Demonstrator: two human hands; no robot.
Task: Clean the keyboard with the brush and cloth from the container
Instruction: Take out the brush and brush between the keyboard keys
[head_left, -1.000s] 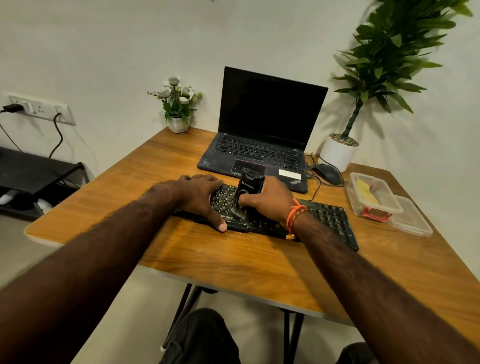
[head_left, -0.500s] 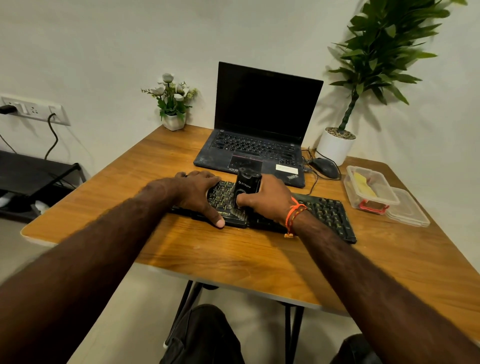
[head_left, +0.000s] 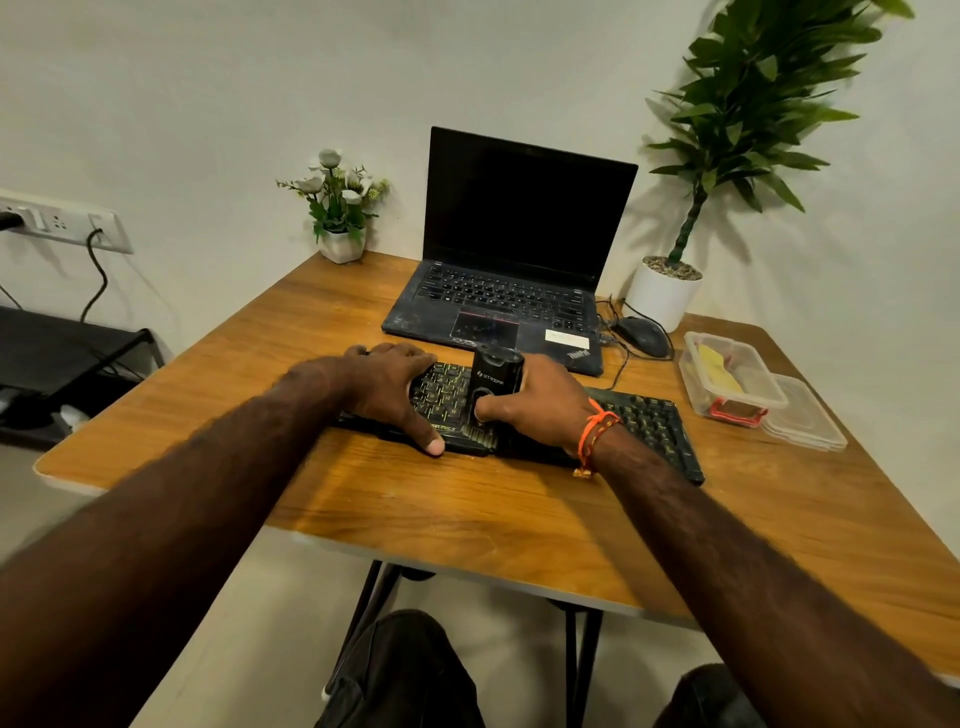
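Wooden tabletop (head_left: 467, 519) by a white wall. Brushing step: right hand (head_left: 540, 410), grip curled round the black brush (head_left: 493, 387), bristles on the keyboard (head_left: 644, 421); left hand (head_left: 389, 389) flat, steadying it. Next, probably: sweep twd the right keys; cloth (head_left: 719, 371) waits in container (head_left: 727, 382).

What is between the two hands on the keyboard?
In the head view, bare yellow-lettered keys of the black keyboard lie between the left hand and right hand.
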